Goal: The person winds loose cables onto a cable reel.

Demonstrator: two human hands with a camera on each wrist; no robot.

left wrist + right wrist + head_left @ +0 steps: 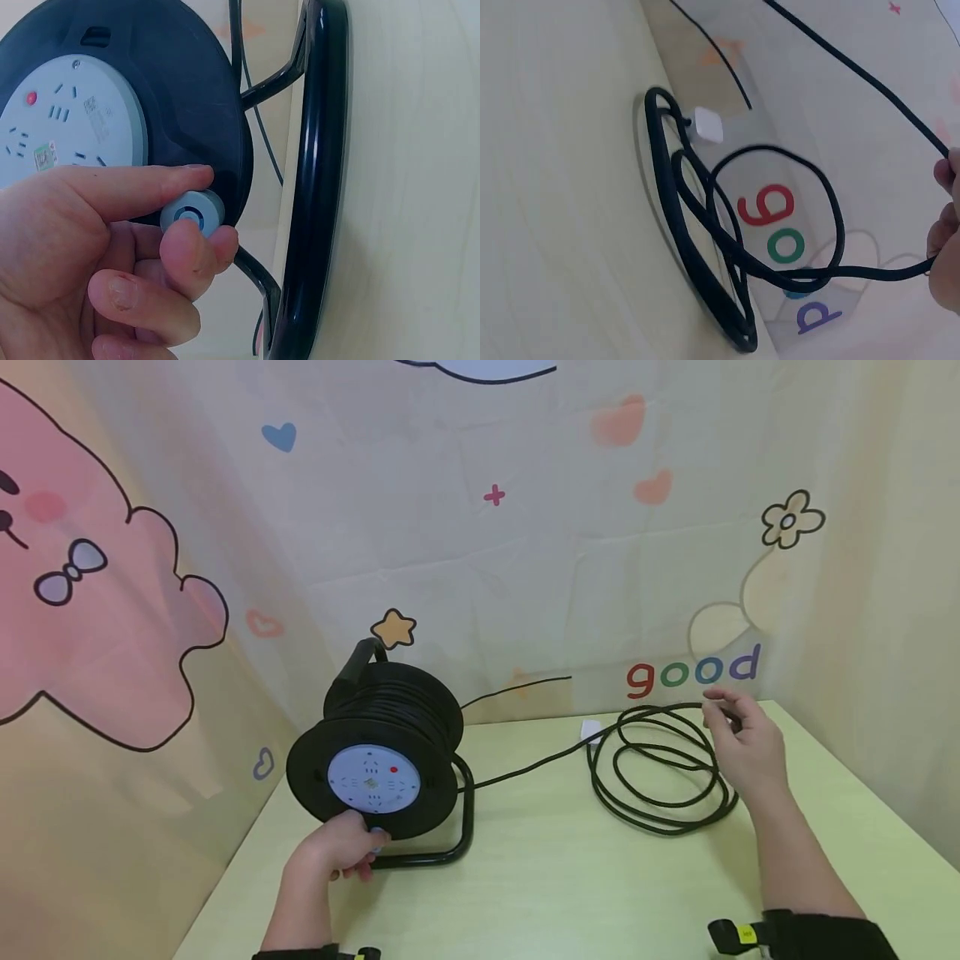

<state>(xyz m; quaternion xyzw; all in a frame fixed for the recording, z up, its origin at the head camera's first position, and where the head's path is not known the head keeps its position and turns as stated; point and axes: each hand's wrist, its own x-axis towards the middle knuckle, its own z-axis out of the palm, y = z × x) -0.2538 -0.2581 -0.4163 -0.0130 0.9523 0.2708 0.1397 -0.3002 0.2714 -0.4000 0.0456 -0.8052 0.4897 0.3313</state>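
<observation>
A black cable reel (311, 785) stands on its tube stand (468, 814) at the left of the table, with a round pale socket panel (67, 120) on its front disc. My left hand (341, 845) pinches the small grey crank knob (193, 211) low on that disc, between thumb and fingers. From the reel, black cable runs rightward to loose loops (667, 833). My right hand (750, 752) grips the cable at the far right of the loops. In the right wrist view, cable (885, 273) leads from that hand to the coil, and another stretch rises away from it.
A white plug (591, 730) lies at the left of the loops. Behind the table hangs a printed curtain (450, 552), close to the back edge. A thin dark cord (517, 689) shows behind the reel. Both wrists wear black straps.
</observation>
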